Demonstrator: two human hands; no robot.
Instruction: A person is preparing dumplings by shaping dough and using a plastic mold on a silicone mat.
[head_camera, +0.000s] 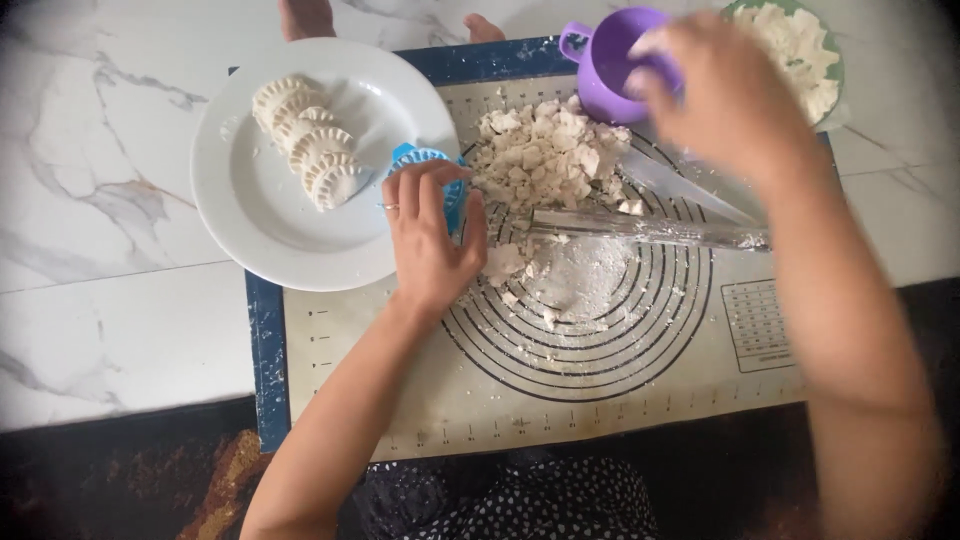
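The left hand (430, 240) is sitting in the middle of the baking mat (400, 400). Its fingers are curling down over a blue dumpling press (425, 165), pressing on it so it does not slide. At ten o'clock from this hand, a white plate (250, 230) is waiting close by, so the finished dumplings (305, 140) are lining up there. At two o'clock, the right hand (725, 95) is reaching over to a purple cup (605, 65). It is blurry, so I cannot tell if its fingers are gripping. Crumbly dough (545, 150) is piling up at one o'clock, near a clear rolling pin (640, 228).
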